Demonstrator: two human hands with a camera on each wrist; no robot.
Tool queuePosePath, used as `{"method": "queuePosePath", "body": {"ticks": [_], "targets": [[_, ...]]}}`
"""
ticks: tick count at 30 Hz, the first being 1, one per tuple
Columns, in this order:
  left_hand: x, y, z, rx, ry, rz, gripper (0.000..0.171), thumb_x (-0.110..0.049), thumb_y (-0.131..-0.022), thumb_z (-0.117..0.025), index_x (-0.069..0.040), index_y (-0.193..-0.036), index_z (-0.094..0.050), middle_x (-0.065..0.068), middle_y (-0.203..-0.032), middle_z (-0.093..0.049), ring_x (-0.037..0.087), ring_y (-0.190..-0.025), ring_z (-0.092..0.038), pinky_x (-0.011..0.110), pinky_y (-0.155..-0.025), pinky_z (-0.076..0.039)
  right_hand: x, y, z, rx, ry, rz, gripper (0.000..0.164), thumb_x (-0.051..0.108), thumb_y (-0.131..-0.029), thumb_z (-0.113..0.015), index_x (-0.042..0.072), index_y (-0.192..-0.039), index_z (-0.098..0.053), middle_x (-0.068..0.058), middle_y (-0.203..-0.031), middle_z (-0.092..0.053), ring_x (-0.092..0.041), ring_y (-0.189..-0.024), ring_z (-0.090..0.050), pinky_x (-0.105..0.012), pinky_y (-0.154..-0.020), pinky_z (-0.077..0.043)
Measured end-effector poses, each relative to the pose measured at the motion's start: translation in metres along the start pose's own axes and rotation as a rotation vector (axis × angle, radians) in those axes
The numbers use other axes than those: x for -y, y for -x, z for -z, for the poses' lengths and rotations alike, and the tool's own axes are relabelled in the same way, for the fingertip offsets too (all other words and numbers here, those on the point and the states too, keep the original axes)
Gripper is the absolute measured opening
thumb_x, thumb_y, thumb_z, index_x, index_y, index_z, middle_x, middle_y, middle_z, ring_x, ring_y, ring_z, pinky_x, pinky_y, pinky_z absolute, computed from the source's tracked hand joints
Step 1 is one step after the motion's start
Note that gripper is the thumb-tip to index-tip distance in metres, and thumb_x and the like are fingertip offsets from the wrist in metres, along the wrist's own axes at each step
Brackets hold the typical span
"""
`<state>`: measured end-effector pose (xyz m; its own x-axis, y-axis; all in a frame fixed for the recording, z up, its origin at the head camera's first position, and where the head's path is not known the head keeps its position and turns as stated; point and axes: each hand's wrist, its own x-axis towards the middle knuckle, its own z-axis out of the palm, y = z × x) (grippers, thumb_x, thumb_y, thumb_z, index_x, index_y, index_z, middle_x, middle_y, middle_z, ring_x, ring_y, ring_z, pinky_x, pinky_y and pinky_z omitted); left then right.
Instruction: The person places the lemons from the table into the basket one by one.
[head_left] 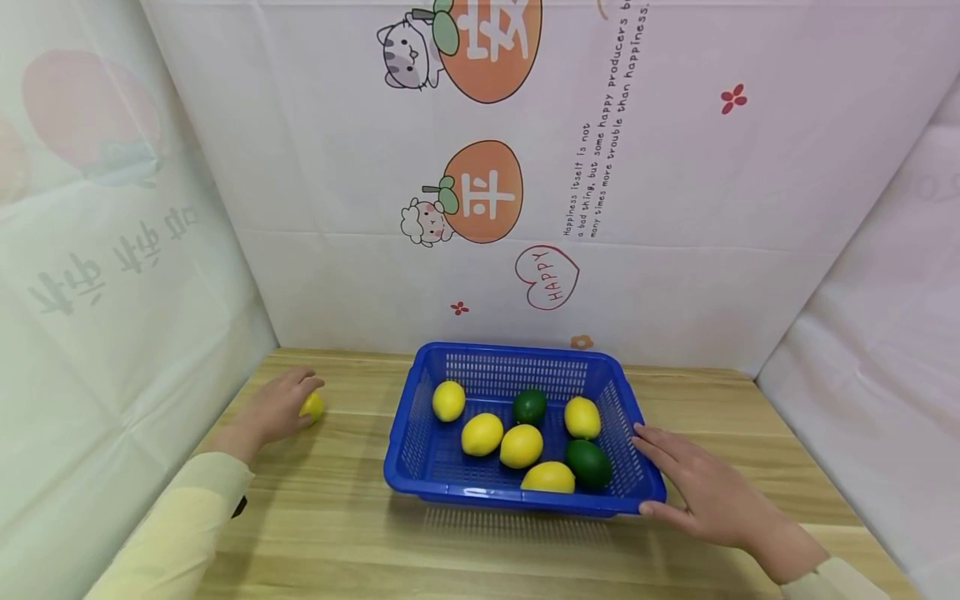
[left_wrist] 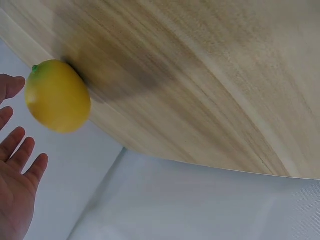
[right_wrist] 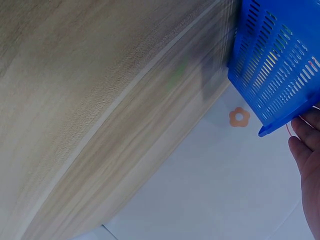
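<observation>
My left hand (head_left: 279,407) hovers around a yellow lemon (head_left: 312,406) on the left of the table. In the left wrist view its fingers are spread and a gap shows between them and the lemon (left_wrist: 58,96), which has a greenish tip. At the basket's right end, my right hand (head_left: 705,479) touches the rim with straight fingers, the thumb by the front corner. The blue plastic basket (head_left: 480,493) holds several yellow lemons (head_left: 482,434) and two dark green fruits (head_left: 588,464). In the right wrist view the fingertips meet the rim of the slotted basket (right_wrist: 280,75).
The wooden table (head_left: 330,533) is enclosed by white cloth walls, with a printed back wall (head_left: 675,275) close behind the basket. A small black object (head_left: 239,507) shows beside the left sleeve.
</observation>
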<state>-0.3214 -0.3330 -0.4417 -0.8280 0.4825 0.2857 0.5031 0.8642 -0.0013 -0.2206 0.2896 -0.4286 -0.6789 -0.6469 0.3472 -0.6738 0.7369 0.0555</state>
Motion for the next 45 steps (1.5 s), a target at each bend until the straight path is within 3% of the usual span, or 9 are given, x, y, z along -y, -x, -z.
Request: {"method": "queuePosePath", "body": {"ticks": [20, 35, 37, 40, 43, 45], "targets": [[0.005, 0.001, -0.022, 0.018, 0.008, 0.027, 0.056, -0.001, -0.066, -0.082, 0.007, -0.117, -0.061, 0.033, -0.123, -0.053, 0.049, -0.113, -0.051, 0.060, -0.092, -0.045, -0.002, 0.001, -0.003, 0.001, -0.010, -0.009, 0.075, 0.052, -0.083, -0.070, 0.002, -0.137, -0.053, -0.015, -0.144, -0.046, -0.035, -0.123, -0.050, -0.053, -0.092, -0.050], [0.001, 0.001, -0.024, 0.057, -0.011, 0.055, 0.054, -0.002, -0.070, -0.082, 0.007, -0.118, -0.059, 0.030, -0.122, -0.053, 0.047, -0.115, -0.049, 0.060, -0.091, -0.045, 0.000, 0.001, -0.002, -0.012, -0.001, 0.004, 0.076, 0.052, -0.082, -0.072, 0.002, -0.136, -0.054, -0.014, -0.144, -0.047, -0.033, -0.123, -0.050, -0.052, -0.092, -0.049], [0.001, 0.001, -0.024, 0.054, -0.008, 0.055, 0.054, -0.002, -0.070, -0.082, 0.007, -0.118, -0.060, 0.030, -0.122, -0.053, 0.047, -0.115, -0.049, 0.060, -0.091, -0.045, 0.000, 0.001, -0.001, -0.014, 0.007, 0.003, 0.076, 0.052, -0.082, -0.072, 0.002, -0.136, -0.054, -0.013, -0.144, -0.047, -0.032, -0.123, -0.050, -0.045, -0.099, -0.046], [0.001, 0.002, -0.024, 0.053, -0.006, 0.058, 0.054, -0.003, -0.071, -0.083, 0.007, -0.118, -0.060, 0.029, -0.120, -0.054, 0.046, -0.114, -0.050, 0.059, -0.090, -0.046, 0.001, 0.001, -0.001, -0.020, 0.006, 0.006, 0.075, 0.051, -0.081, -0.072, 0.002, -0.136, -0.054, -0.013, -0.144, -0.047, -0.032, -0.123, -0.050, -0.024, -0.112, -0.027], [0.001, 0.002, -0.025, 0.056, -0.003, 0.064, 0.054, -0.004, -0.071, -0.083, 0.007, -0.119, -0.060, 0.028, -0.119, -0.054, 0.045, -0.113, -0.050, 0.059, -0.089, -0.047, 0.001, 0.001, -0.001, -0.018, -0.004, 0.001, 0.075, 0.051, -0.082, -0.072, 0.002, -0.136, -0.054, -0.014, -0.144, -0.046, -0.033, -0.124, -0.050, -0.008, -0.107, -0.005], [0.001, 0.001, -0.025, 0.059, -0.005, 0.066, 0.054, -0.004, -0.071, -0.083, 0.007, -0.119, -0.060, 0.028, -0.118, -0.054, 0.045, -0.112, -0.051, 0.059, -0.088, -0.047, 0.001, 0.001, -0.001, -0.014, 0.008, -0.004, 0.075, 0.051, -0.082, -0.072, 0.003, -0.136, -0.054, -0.013, -0.144, -0.047, -0.032, -0.124, -0.050, -0.017, -0.112, -0.019]]}}
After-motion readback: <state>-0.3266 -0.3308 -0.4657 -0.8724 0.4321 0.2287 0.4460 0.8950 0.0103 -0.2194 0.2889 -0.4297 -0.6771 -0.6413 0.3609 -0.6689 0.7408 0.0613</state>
